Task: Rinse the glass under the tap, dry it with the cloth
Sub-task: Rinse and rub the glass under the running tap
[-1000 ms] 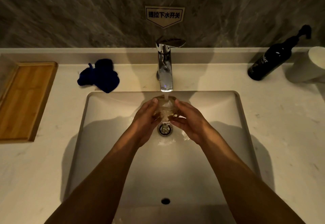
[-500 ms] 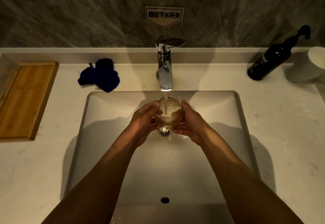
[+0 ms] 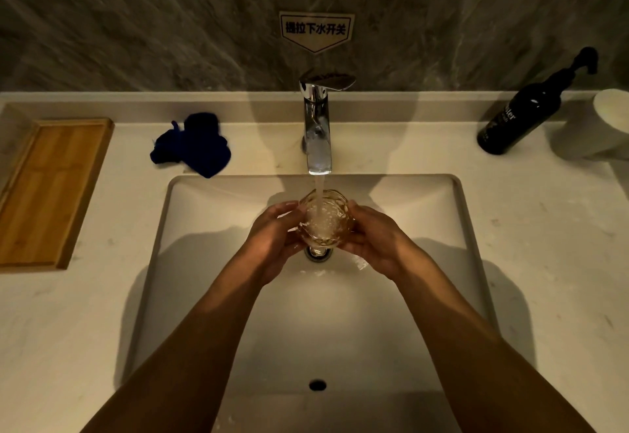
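A pale marble table [image 3: 544, 262] is set against a dark stone wall [image 3: 136, 24]. Over the sink [image 3: 425, 201], a water-filled glass [image 3: 324, 218] is gripped by left hand [image 3: 272, 242] and right hand [image 3: 376, 240].

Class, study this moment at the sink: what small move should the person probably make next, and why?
Probably tip the glass to pour it out over the basin. Both the left hand and right hand hold it upright under the running tap, and it is filling with water. The blue cloth lies untouched on the counter.
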